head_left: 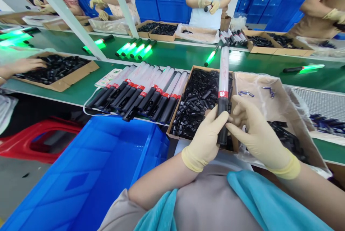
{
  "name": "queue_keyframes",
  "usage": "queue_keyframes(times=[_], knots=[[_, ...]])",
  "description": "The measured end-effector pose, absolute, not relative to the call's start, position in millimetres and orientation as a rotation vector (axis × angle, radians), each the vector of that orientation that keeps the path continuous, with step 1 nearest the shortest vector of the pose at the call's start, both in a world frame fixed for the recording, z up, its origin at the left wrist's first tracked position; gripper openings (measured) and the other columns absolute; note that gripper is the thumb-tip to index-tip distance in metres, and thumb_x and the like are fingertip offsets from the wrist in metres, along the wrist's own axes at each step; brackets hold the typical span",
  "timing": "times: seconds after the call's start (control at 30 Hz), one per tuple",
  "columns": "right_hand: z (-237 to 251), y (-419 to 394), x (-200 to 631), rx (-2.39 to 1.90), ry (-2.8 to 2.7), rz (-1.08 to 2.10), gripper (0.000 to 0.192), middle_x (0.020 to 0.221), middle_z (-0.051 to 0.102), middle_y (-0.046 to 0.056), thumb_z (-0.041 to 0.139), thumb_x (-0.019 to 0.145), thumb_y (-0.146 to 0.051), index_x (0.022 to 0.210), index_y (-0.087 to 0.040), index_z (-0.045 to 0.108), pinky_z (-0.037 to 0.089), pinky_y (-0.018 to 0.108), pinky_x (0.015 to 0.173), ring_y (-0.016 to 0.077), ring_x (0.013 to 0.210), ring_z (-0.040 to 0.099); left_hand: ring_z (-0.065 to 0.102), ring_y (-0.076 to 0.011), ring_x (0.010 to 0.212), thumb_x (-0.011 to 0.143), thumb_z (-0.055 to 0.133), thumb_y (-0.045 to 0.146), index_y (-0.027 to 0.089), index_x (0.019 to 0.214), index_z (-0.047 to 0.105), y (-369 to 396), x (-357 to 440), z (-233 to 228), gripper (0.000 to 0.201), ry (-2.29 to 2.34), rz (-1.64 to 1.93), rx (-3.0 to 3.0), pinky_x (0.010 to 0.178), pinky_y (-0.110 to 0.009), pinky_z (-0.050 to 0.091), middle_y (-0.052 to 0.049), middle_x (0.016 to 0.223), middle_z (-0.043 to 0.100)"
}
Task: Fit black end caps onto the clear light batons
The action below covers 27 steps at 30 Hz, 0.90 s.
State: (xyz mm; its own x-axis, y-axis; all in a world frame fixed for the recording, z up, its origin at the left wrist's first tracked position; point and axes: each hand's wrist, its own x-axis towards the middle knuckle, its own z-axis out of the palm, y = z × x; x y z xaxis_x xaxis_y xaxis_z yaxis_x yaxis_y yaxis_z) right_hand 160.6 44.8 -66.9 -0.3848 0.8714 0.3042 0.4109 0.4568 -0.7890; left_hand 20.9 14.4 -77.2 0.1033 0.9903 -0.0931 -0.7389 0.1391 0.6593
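The light baton point(223, 80) stands upright over the cardboard box of black parts point(188, 80), black handle down. The gloved left hand point(206, 139) and right hand point(257, 134), palms inward, fingers clamped on its handle.

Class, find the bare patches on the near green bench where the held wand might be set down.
Bare green bench lies between the left cardboard box of black parts and the row of white-and-black wands. Crowded: under both hands, the middle cardboard box of black parts.
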Motion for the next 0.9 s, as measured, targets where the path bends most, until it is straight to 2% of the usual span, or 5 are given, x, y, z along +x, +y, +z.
queue_keyframes(times=[0.4,0.5,0.6,0.77,0.9], knots=[[-62.7,25.8,165.9,-1.353,-1.880,1.139,0.070,0.093,0.068,0.006,0.060,0.092,-0.054,0.149,-0.021,0.040,0.060,0.034,0.069,0.0192,0.077,0.068,0.059,-0.0102,0.068,0.093,0.066,0.039,0.017,0.093,0.061,29.3,9.5,-86.5,0.022,0.690,1.335,0.608,0.065,-0.023,0.048,-0.003,0.086,0.066],[-69.6,22.3,151.3,-1.375,-1.902,1.175,0.092,0.114,0.070,0.010,0.069,0.085,-0.052,0.161,-0.023,0.025,0.061,0.040,0.081,0.0228,0.092,0.071,0.067,-0.0144,0.081,0.093,0.067,0.036,0.018,0.100,0.063,34.6,6.6,-86.8,0.020,0.720,1.433,0.624,0.076,-0.028,0.053,-0.005,0.095,0.071],[-70.5,39.9,130.3,-1.320,-1.771,1.360,0.105,0.098,0.070,0.005,0.072,0.084,-0.046,0.165,-0.022,0.011,0.060,0.037,0.072,0.0209,0.081,0.069,0.069,-0.0220,0.105,0.094,0.068,0.040,0.020,0.111,0.066,40.8,-2.0,-88.1,0.026,0.746,1.462,0.662,0.093,-0.035,0.054,-0.008,0.117,0.072],[-45.5,145.6,108.2,-1.193,-1.523,1.600,0.067,0.080,0.067,0.003,0.061,0.091,-0.043,0.150,-0.018,0.041,0.052,0.025,0.058,0.0137,0.064,0.062,0.043,-0.0216,0.147,0.095,0.066,0.047,0.031,0.142,0.058,39.4,-32.6,-92.5,0.050,0.808,1.533,0.724,0.117,-0.035,0.039,-0.004,0.156,0.052],[-34.7,258.7,94.4,-1.558,-1.772,1.137,0.035,0.091,0.069,0.008,0.048,0.101,-0.034,0.130,-0.015,0.054,0.054,0.026,0.072,0.0116,0.075,0.065,0.063,-0.0234,0.126,0.097,0.063,0.043,0.023,0.131,0.067,26.3,-59.8,-87.9,0.040,0.942,1.487,0.820,0.110,-0.038,0.045,-0.010,0.130,0.072]])
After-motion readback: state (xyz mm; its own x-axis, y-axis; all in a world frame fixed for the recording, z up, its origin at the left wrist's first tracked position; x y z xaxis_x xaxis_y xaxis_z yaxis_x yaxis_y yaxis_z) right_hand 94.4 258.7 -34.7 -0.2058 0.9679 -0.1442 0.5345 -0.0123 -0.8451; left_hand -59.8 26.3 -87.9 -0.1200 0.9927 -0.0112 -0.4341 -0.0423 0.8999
